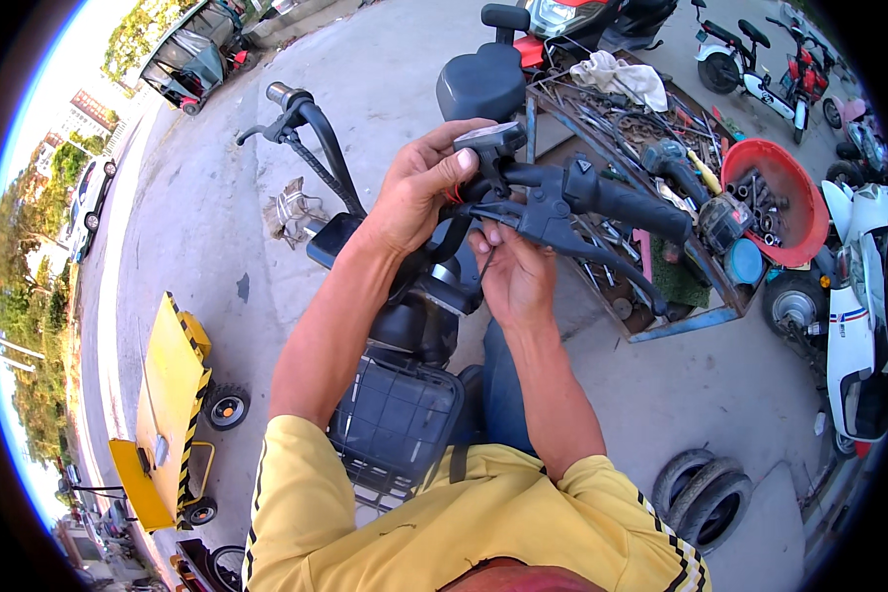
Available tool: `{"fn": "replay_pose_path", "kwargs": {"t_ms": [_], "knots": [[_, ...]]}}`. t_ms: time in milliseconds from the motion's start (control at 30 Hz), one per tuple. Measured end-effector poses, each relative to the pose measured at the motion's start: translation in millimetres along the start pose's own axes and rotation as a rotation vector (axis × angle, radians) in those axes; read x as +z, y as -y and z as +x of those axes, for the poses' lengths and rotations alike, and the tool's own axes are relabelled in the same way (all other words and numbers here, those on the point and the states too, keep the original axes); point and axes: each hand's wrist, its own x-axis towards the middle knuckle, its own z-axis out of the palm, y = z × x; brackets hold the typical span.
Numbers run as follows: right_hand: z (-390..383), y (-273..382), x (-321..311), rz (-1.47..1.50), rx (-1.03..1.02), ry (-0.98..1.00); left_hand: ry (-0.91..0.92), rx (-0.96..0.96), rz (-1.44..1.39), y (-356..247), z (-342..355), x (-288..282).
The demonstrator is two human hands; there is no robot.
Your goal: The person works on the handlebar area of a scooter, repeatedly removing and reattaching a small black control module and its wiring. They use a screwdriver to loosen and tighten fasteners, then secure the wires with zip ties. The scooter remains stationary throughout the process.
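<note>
A scooter's handlebar stands before me, with a black grip (627, 205) and a black brake lever (602, 255) on its near right part. My left hand (416, 189) is closed on the small dark display unit (493, 141) at the middle of the bar, thumb on the near side and fingers behind. Thin red wires (454, 193) show beside that thumb. Below the lever's mount, my right hand (518, 284) pinches a thin black cable (486, 259); its fingertips are partly hidden by the bar. The scooter's black basket (390, 409) sits under my left arm.
A metal-framed tray (696, 321) of tools and scrap stands to the right, with a red basin (809, 222) of metal parts on it. Two loose tyres (720, 508) lie at lower right. A yellow cart (163, 395) is at left; parked scooters (863, 326) line the right.
</note>
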Motion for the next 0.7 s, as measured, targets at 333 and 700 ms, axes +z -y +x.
{"fn": "replay_pose_path", "kwargs": {"t_ms": [333, 700], "knots": [[2.4, -5.9, -3.8, -0.015, -0.033, 0.004, -0.006, 0.0, -0.055, -0.3, 0.1, -3.3], [7.3, -10.3, -0.3, -0.09, -0.111, -0.047, -0.006, 0.013, -0.082, -4.2, -4.3, -5.8]]}}
